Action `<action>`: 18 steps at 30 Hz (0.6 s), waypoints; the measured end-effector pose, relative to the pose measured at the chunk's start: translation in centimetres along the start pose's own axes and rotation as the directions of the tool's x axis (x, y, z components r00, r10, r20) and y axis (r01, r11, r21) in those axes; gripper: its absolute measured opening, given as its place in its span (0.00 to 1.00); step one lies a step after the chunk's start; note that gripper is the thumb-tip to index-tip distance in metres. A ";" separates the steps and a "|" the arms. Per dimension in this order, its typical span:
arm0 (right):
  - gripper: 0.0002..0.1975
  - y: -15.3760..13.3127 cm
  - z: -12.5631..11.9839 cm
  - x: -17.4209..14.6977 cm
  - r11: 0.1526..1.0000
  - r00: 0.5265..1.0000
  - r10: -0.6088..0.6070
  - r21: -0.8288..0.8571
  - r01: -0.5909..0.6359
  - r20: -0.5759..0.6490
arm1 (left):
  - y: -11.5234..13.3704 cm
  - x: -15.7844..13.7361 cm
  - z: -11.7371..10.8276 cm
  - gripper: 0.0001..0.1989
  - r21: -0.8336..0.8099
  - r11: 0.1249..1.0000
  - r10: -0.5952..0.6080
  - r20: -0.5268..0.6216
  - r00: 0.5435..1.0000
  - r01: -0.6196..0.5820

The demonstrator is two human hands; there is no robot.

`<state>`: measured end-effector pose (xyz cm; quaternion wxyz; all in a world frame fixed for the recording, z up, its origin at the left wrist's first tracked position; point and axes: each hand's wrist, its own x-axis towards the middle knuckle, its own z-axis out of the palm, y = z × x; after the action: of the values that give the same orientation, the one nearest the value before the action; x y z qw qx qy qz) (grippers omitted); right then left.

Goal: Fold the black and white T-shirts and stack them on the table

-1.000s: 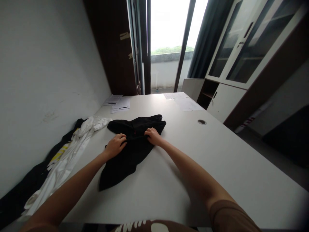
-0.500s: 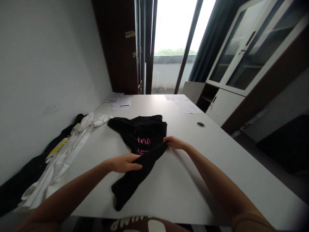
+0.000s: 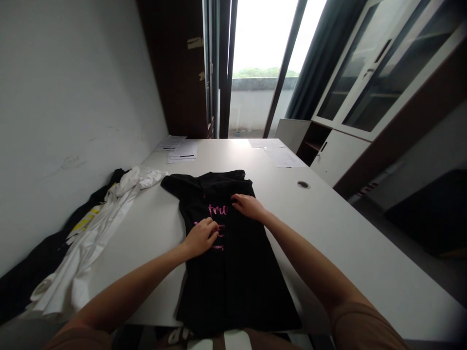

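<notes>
A black T-shirt (image 3: 233, 272) with pink lettering lies spread flat on the white table (image 3: 350, 238), its lower part hanging over the near edge toward me. My left hand (image 3: 201, 237) rests on the shirt's chest at the left of the print, fingers curled on the cloth. On the upper right of the print lies my right hand (image 3: 248, 205), fingers pressed on the fabric. Part of the pink print is hidden under both hands.
A heap of white, black and yellow clothes (image 3: 91, 228) lies along the left wall. Papers (image 3: 180, 149) and more sheets (image 3: 279, 154) sit at the table's far end. A round cable hole (image 3: 302, 184) is right of the shirt. Cabinets (image 3: 365, 73) stand at right.
The bunched shirt has been pulled toward me and spread flat, print up. Both hands let go of its edge and moved onto its chest.
</notes>
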<state>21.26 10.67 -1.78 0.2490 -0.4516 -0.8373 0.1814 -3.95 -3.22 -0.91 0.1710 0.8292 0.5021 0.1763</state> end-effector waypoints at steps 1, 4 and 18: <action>0.17 -0.9 0.8 -0.2 0.998 0.997 -0.056 -0.034 0.058 0.055 | -0.2 -0.1 0.0 0.07 0.037 0.999 -0.018 0.000 1.000 0.018; 0.23 -3.0 2.5 0.1 0.980 0.986 -0.121 -0.145 0.137 0.116 | -0.5 -0.4 0.0 0.08 0.094 0.994 -0.054 0.046 0.997 0.049; 0.23 -2.8 6.5 7.3 0.912 0.987 0.118 -0.405 -0.065 0.109 | -6.0 9.9 -1.3 0.14 0.256 0.933 -0.224 -0.129 0.966 0.251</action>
<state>12.22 14.91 -3.73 0.0871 -0.5188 -0.8491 0.0471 -4.92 8.41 -1.36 0.0514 0.7682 0.6259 0.1244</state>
